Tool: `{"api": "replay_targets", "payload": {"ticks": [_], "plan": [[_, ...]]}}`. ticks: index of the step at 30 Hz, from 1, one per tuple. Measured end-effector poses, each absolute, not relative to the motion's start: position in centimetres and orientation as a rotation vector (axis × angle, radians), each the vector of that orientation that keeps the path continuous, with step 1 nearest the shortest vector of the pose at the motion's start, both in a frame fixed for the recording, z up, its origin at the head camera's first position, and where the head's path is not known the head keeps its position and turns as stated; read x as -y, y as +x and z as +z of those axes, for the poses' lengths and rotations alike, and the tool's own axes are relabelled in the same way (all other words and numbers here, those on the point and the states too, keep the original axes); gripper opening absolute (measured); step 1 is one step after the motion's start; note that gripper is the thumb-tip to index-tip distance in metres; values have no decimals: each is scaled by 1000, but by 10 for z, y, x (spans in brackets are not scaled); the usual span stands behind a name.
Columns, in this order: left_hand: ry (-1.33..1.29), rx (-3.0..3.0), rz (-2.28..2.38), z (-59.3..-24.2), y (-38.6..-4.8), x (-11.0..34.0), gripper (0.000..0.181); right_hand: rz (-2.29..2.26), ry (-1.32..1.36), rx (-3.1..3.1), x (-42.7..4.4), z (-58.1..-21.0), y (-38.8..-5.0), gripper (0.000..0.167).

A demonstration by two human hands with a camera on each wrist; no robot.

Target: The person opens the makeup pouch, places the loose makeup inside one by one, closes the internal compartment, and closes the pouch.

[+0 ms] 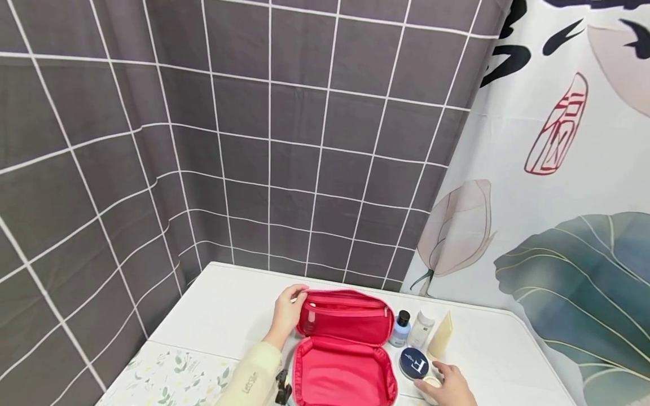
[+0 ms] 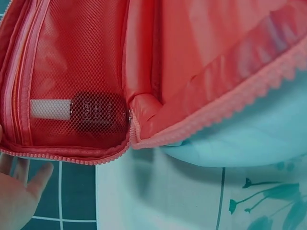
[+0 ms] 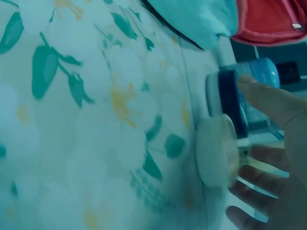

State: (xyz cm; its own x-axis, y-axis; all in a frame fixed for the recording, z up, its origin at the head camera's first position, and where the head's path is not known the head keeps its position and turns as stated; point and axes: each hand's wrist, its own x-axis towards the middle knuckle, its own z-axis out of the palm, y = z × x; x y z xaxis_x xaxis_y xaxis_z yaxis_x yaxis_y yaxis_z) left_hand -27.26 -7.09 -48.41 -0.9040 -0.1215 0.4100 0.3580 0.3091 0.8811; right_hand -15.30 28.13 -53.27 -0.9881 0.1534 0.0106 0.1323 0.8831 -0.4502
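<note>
A red pouch [image 1: 345, 372] lies unzipped, its lid raised at the back. My left hand [image 1: 288, 316] grips the lid's upper left corner; in the left wrist view the hand [image 2: 21, 196] shows at the lower left. Behind the lid's mesh is a small bottle [image 2: 98, 112] with a pale end. My right hand [image 1: 451, 387] is at a white round jar [image 1: 431, 389]. In the right wrist view its fingers [image 3: 264, 179] are spread beside the white jar [image 3: 213, 151], with the thumb over the navy-lidded jar [image 3: 230, 100]; whether they touch is unclear.
Right of the pouch stand a blue bottle [image 1: 400, 330] with a black cap, a clear bottle [image 1: 420, 331] with a white cap and a cream tube [image 1: 440, 336]. The navy-lidded jar is in front of them. Floral cloth [image 1: 172, 375] covers the table's front left.
</note>
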Motion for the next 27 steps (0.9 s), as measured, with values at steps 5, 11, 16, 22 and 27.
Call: {"api": "replay_targets", "payload": {"ticks": [5, 11, 16, 22, 27], "plan": [[-200, 2196, -1551, -482, -270, 73, 14, 660, -270, 2980, -268, -536, -161, 91], [-214, 2211, -1523, -481, -267, 72, 15, 623, -343, 2959, -258, -540, -167, 96], [-191, 2200, -1529, -482, -267, 71, 16, 616, -370, 2947, -256, -541, -168, 94], [-187, 2191, -1515, -483, -267, 70, 15, 614, -376, 2929, -254, -542, -167, 92], [-198, 2195, -1509, -484, -266, 70, 15, 654, -379, 2886, -253, -537, -162, 90]]}}
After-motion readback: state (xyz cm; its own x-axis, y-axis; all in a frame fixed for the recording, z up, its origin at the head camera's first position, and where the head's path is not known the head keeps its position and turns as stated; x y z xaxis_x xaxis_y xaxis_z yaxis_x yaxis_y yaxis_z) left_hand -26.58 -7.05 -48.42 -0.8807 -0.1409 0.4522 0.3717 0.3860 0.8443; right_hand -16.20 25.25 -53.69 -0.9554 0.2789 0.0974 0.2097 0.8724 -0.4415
